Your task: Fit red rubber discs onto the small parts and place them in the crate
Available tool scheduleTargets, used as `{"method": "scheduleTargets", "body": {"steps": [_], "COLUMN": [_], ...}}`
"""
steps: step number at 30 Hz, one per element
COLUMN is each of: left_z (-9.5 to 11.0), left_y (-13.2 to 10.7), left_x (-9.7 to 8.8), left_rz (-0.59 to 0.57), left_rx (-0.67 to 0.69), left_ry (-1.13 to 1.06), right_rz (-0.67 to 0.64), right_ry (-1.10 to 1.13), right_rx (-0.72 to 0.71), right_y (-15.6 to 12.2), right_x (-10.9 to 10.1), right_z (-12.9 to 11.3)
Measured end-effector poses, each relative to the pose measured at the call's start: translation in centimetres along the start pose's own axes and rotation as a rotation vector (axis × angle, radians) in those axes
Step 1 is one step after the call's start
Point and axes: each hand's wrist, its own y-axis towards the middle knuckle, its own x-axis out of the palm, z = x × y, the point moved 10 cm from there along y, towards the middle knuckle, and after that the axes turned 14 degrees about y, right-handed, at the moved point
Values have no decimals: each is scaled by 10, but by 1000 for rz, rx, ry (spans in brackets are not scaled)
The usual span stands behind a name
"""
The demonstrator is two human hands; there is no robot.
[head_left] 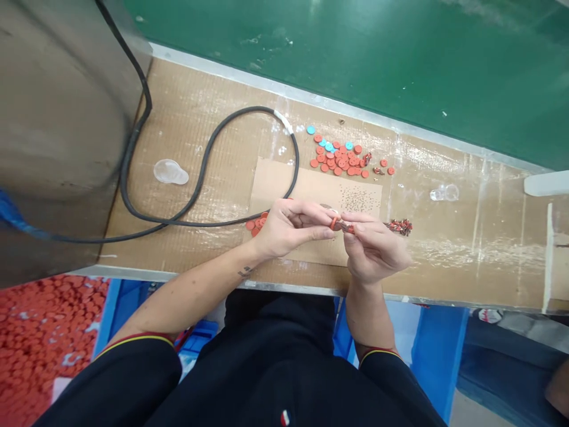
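Observation:
My left hand [287, 228] pinches a small red disc [333, 223] on edge between thumb and fingertips. My right hand [377, 246] is closed on thin red and dark wires, whose near ends meet the disc; whether they pass through it I cannot tell. A bundle of short wires [402, 226] shows just beyond the right hand's fingers. Both hands are over a flat cardboard sheet [306, 184]. A few red discs [256, 224] lie beside my left hand, partly hidden by it. Past the hands is a spread of red discs [342, 160] with several blue ones [349, 145] among them.
A black cable [207, 154] loops over the cardboard-covered bench. Clear plastic pieces lie left [171, 172] and right [444, 193]. Tiny dark bits [358, 198] dot the sheet. A bin of red discs [48, 332] stands lower left. A person's leg [507, 356] shows lower right.

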Motion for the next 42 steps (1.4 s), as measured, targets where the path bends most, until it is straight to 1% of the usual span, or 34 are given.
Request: {"method": "scheduleTargets", "body": {"steps": [5,12,15,21,24,26,29,33,42], "left_z": [-3,7,9,4,2,3,8,11,12], "left_y": [-2,-5,-5,-5,-5,-4,-4,-5,-6], "left_x": [-4,0,2,0,1,3,6,8,7], "left_rz": [22,-55,-76,-88,-88,-96,-120,-149,-133], "left_rx": [-30,109,146,112,96,105,155,179,186], "left_ry": [70,124,130,144,126,117,109,97,111], "right_rz": [-3,28,39,16,14,15,10,18,23], "right_ry": [-12,-6,2,-45,-32,2,41,35,5], "right_rx": [6,9,12,13,7,1,-19,-50,-46], "right_y": [1,2,3,2,2,2,2,2,1], "right_x": [0,-3,-4,-4,-5,-5,-4,-4,-3], "right_z": [-1,-2,-2,-1,-2,-3,-5,-7,-7]}}
